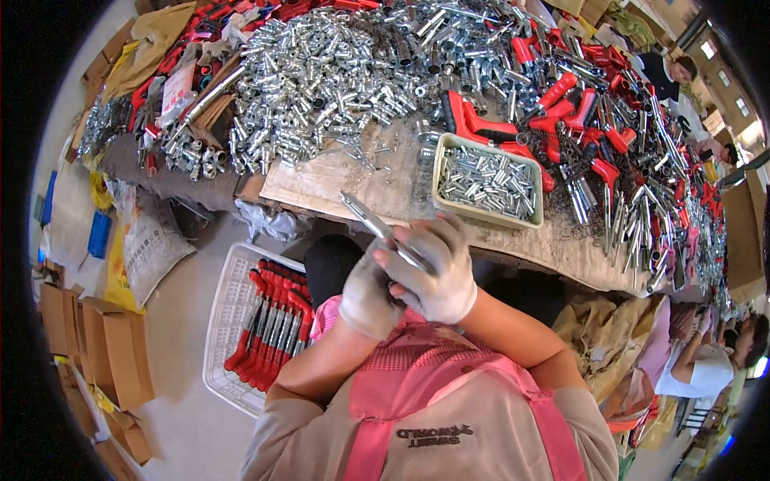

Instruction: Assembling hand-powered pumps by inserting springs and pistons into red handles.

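My left hand (370, 293), in a pale work glove with greyed fingers, is closed around the lower part of a slim silver metal shaft (365, 214). The shaft points up and to the left, its far end sticking out beyond my fingers. My right hand (446, 272), gloved the same way, is closed on the same shaft from the right, with its fingers over the near end. The two hands touch in front of my pink apron (401, 377). My fingers hide part of the shaft, and its exact kind is unclear.
A cream tub (439, 200) of small metal pins stands on the worktable (313, 186). Beyond lie heaped silver fittings (309, 96) and red-handled tools (561, 112). A white basket (215, 341) at lower left holds red-ended tools (269, 329). Other people sit at the right.
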{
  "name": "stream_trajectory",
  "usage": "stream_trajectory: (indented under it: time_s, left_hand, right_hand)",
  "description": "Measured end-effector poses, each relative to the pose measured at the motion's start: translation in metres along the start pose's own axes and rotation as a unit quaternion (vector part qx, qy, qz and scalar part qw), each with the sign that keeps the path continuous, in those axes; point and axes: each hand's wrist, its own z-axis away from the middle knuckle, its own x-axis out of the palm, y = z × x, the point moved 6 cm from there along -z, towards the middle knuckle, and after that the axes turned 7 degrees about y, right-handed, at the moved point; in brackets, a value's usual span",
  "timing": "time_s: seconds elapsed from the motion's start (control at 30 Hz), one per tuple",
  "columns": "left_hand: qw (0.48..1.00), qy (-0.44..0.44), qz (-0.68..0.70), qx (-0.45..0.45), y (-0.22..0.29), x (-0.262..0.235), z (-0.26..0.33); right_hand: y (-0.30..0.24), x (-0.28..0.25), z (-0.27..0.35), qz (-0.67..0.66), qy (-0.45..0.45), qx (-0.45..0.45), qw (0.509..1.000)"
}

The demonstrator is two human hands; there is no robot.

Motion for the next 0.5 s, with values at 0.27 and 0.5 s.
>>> stream_trajectory:
  time_s: [0.27,0.5]
  left_hand:
    - [0.798,0.028,0.502,-0.332,-0.020,-0.023,0.000]
    - [0.787,0.063,0.450,-0.418,-0.031,-0.019,0.011]
  right_hand:
    - [0.104,0.056,-0.008,0.286,-0.327,-0.043,0.900]
    - [0.110,0.039,-0.055,0.087,-0.224,0.077,0.968]
